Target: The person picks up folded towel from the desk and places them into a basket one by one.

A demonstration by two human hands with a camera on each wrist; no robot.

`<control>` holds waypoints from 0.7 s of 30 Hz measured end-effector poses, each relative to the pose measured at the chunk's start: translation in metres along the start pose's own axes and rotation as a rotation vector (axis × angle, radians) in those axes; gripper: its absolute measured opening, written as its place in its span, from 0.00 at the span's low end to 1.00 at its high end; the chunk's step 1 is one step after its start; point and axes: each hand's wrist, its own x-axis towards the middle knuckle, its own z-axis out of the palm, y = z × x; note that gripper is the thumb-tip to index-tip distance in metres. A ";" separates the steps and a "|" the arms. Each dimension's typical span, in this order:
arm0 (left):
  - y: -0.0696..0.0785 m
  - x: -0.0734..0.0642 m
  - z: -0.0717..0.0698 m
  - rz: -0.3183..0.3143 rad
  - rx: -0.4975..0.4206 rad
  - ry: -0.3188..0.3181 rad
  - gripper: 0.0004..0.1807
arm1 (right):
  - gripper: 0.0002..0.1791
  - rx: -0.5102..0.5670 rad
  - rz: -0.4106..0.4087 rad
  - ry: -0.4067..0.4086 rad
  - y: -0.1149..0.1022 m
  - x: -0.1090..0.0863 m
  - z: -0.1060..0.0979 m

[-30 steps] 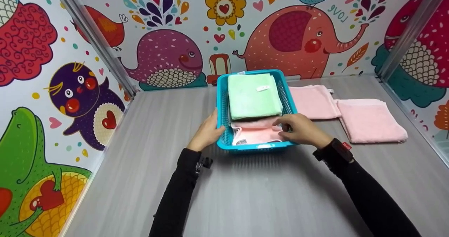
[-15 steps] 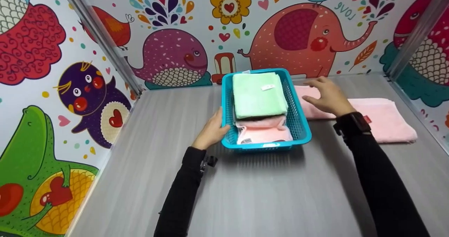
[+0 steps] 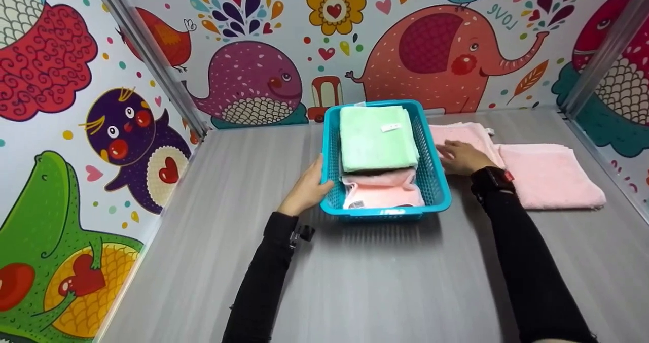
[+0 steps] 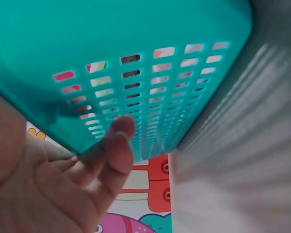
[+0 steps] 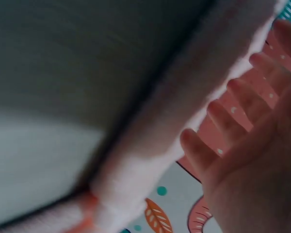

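The left hand [image 3: 307,185] grips the rectangular teal plastic basket [image 3: 355,212], while the right hand [image 3: 464,159], fingers loosely spread, could unfold the folded pink terry towel [image 3: 471,132] beneath them by catching only its top layer

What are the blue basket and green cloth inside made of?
The blue basket looks like smooth, slightly glossy plastic, judging by its even color and regularly slotted walls. The green cloth seems soft, matte towelling, from its thick, rounded folds; the exact fiber is unclear.
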 end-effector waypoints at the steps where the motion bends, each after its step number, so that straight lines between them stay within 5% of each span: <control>1: 0.000 0.000 0.000 -0.002 0.000 0.001 0.43 | 0.35 0.002 0.003 -0.014 0.001 -0.001 0.001; 10: 0.000 -0.001 0.000 -0.001 0.003 0.009 0.43 | 0.31 -0.104 -0.061 0.086 -0.008 -0.024 0.009; 21: 0.000 0.000 0.002 0.007 -0.012 0.015 0.43 | 0.21 -0.185 -0.186 0.177 -0.023 -0.096 0.023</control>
